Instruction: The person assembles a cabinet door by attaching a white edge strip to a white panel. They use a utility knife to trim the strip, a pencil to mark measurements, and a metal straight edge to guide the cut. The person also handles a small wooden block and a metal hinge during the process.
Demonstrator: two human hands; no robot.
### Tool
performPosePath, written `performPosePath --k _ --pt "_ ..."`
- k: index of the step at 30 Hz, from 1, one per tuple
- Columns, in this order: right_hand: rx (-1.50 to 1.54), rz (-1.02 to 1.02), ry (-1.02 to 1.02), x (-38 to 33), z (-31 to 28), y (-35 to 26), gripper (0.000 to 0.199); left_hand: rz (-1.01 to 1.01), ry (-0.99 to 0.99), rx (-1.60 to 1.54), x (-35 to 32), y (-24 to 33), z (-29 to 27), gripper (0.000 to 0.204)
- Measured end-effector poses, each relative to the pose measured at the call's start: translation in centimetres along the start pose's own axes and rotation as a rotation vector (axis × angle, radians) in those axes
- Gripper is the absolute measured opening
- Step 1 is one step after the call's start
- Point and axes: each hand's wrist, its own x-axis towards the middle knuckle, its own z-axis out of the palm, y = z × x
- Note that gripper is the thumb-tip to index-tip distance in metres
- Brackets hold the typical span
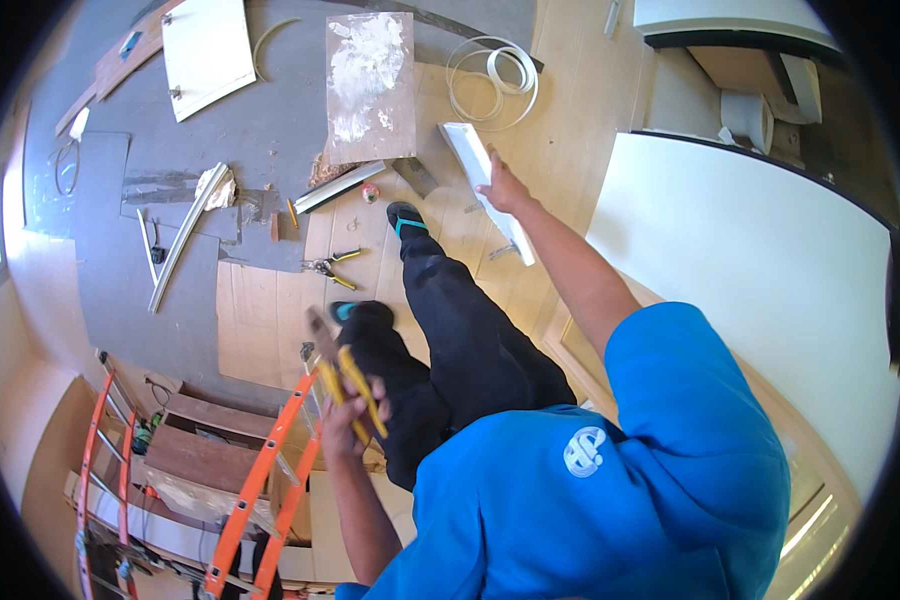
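My left hand (348, 412) is raised in front of me and grips a pair of yellow-handled pliers (342, 368), jaws pointing up and away. My right arm stretches forward, and my right hand (505, 187) is open with its fingers spread. It lies over a long white strip (485, 185) on the wooden floor far below; I cannot tell whether it touches anything. My black trousers and feet in dark shoes with teal trim (403, 216) show between the two hands. I look down from a height.
An orange ladder (260, 480) stands at the lower left. On the floor lie a second pair of yellow pliers (332, 266), a metal profile (184, 236), a plaster-smeared board (370, 86), a coil of white strip (492, 80) and a white panel (206, 52). A large white board (760, 280) fills the right.
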Motion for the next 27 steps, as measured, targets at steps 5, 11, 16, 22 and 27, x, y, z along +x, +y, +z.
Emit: performPosePath --k 5,11,16,22,27 --pt "0.037 -0.044 -0.016 0.5 1.9 1.0 0.100 -0.079 0.089 0.036 4.7 -10.6 0.4 0.024" --pt "-0.030 -0.144 -0.029 1.6 3.5 0.7 0.101 -0.019 0.330 -0.032 1.0 -22.1 -8.4 0.024" --pt "0.013 -0.139 -0.102 0.3 2.8 -1.1 0.107 0.016 0.901 0.188 -5.6 -35.5 -19.3 0.019" --pt "0.008 -0.064 -0.065 0.4 2.1 0.1 0.110 -0.320 0.992 0.048 -16.3 -51.4 -22.0 0.016" --pt "0.048 -0.112 -0.076 2.1 0.0 2.5 0.117 -0.431 0.958 0.050 -16.3 -59.9 -18.4 0.007"
